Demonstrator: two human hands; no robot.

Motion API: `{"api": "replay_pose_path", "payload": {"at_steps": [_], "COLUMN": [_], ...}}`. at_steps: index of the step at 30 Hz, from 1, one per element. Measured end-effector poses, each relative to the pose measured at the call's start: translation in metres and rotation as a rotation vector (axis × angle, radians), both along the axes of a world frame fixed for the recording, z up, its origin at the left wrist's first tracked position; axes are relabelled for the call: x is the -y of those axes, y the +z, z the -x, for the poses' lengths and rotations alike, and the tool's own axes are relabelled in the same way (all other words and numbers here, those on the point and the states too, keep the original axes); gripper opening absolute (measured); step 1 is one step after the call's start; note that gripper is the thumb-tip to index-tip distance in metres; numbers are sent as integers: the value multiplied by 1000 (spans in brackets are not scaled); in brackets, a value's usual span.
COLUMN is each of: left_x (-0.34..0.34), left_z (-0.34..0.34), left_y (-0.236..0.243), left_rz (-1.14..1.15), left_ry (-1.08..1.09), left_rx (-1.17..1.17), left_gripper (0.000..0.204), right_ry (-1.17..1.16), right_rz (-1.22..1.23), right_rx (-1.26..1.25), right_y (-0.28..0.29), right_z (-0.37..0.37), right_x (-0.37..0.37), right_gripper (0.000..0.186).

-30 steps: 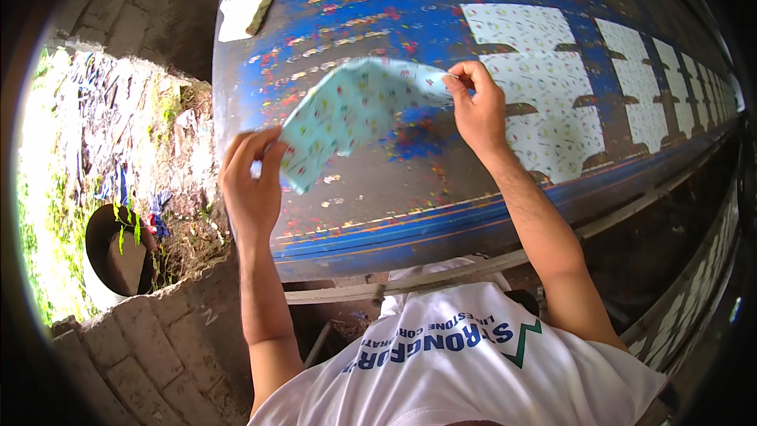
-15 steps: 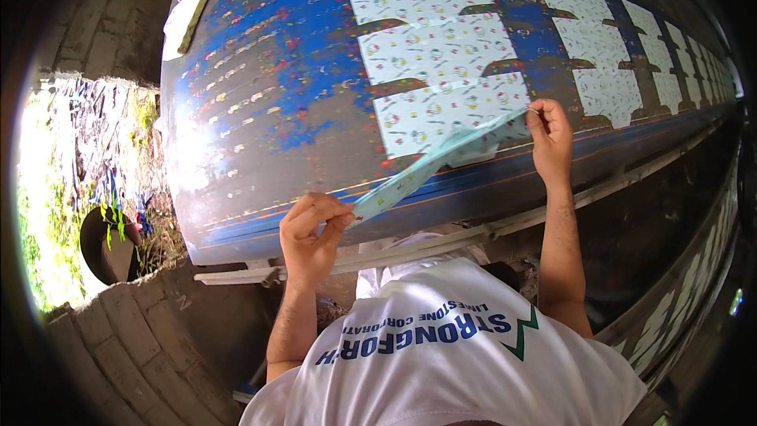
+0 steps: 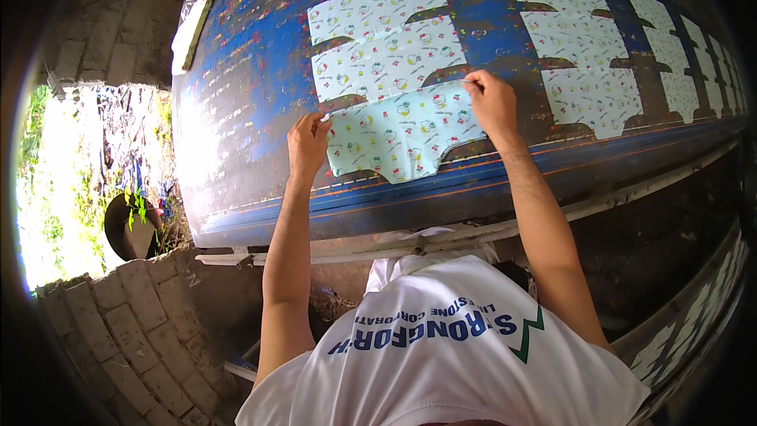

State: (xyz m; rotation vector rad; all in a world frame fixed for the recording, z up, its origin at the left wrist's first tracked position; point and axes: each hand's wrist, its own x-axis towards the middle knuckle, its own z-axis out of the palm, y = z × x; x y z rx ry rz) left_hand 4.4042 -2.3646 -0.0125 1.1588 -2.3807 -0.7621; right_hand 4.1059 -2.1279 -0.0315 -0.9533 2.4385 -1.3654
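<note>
A pale blue-green printed fabric piece (image 3: 402,132), cut like underwear with a narrow tab at its near edge, spreads between my hands. My left hand (image 3: 307,142) pinches its far left corner. My right hand (image 3: 493,106) is closed on its far right corner. The piece lies over or just above the near part of a long dark table (image 3: 244,126) stained with blue and coloured marks; whether it touches all along cannot be told. Directly beyond it, two similar printed fabric pieces (image 3: 386,47) lie flat in a column.
More columns of printed pieces (image 3: 579,47) run along the table to the right. A light rail (image 3: 347,262) follows the table's near edge. At the far left corner rests a pale block (image 3: 189,31). Brick paving (image 3: 134,339) and a dark round container (image 3: 130,225) are at left.
Both hands have moved away from me over the table, the left one most. The fabric piece, earlier slanted and edge-on, is now spread out, covering the column's near place.
</note>
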Motion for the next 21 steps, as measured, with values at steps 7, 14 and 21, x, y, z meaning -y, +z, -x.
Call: {"api": "replay_pose_path", "payload": {"at_steps": [7,14,21], "left_x": [12,18,22], "left_z": [6,7,5], "left_y": [-8,-14,-11], "left_rz": [-60,17,-23], "left_ry": [37,31,19], "left_rx": [102,124,58], "left_gripper": [19,21,17], "right_ry": [127,120,126], "right_rz": [-203,-252,-259], "right_rx": [-237,-174,-352], "right_y": [-6,-1,-1], "right_z": [9,15,7], "right_x": [7,12,12], "right_gripper": [16,18,13]}}
